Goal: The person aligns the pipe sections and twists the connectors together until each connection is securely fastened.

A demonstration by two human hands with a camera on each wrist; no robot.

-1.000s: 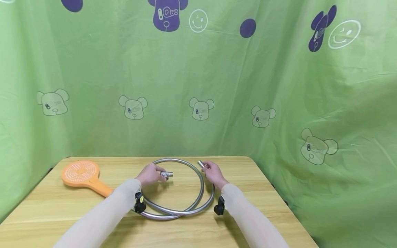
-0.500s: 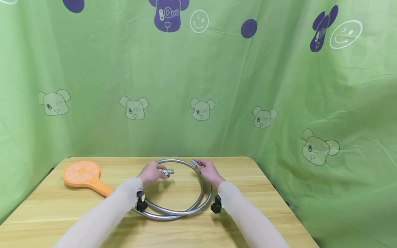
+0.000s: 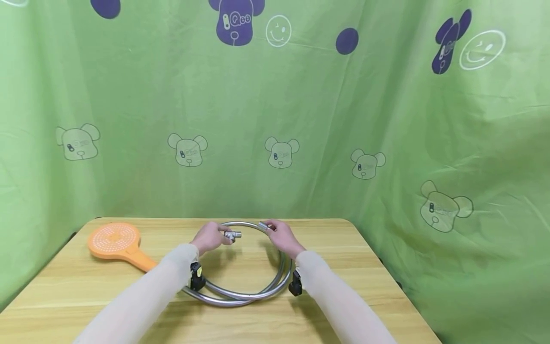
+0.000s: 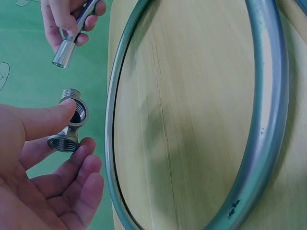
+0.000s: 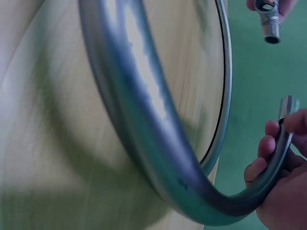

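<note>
My left hand pinches a metal tee fitting between thumb and fingers above the table. In the left wrist view, the fitting shows a male threaded end aimed at the right hand and two internally threaded openings. My right hand grips a silver shower hose just behind its end nut. That nut points toward the fitting, with a short gap between them. The rest of the hose lies in loops on the table below both hands.
An orange shower head lies at the table's left, its handle partly behind the left sleeve. The wooden table meets a green printed curtain at the back and sides.
The right hand has moved left with the hose end, bringing it nearer the tee fitting. The left hand keeps its hold and has risen slightly.
</note>
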